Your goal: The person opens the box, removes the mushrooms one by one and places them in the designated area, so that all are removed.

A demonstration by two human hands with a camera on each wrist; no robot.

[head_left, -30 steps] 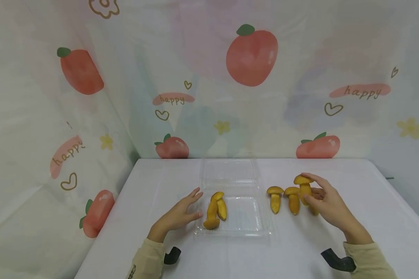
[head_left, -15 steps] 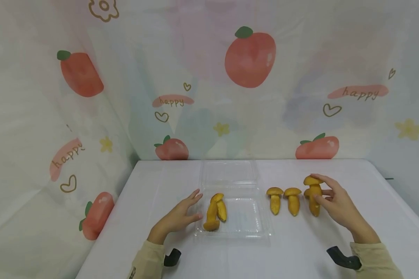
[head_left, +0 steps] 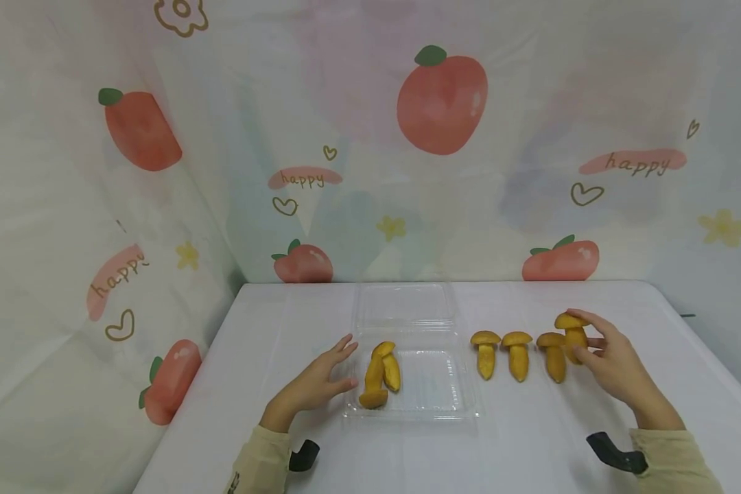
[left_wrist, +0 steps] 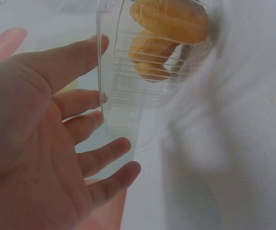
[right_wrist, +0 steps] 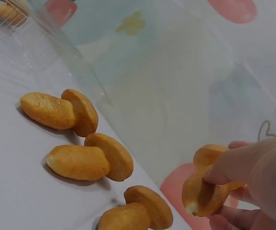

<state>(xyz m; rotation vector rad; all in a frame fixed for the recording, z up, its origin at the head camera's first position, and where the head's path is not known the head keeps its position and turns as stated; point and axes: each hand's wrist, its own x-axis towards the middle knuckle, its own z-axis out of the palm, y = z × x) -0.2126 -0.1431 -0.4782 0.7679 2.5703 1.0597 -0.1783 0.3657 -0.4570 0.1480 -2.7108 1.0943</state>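
While the desk and the clear box, lid folded back, lie as they were, and the left hand keeps a wide, unladen grip at the box's left edge, the right hand has shifted outward, its grip pinching a mushroom just past the row's right end. That bares all 3 row mushrooms and, I judge, makes a line of 4, though I cannot tell whether the held mushroom touches the desk. Those 3 lie between it and the box, where 2 boxed mushrooms overlap near the left wall.
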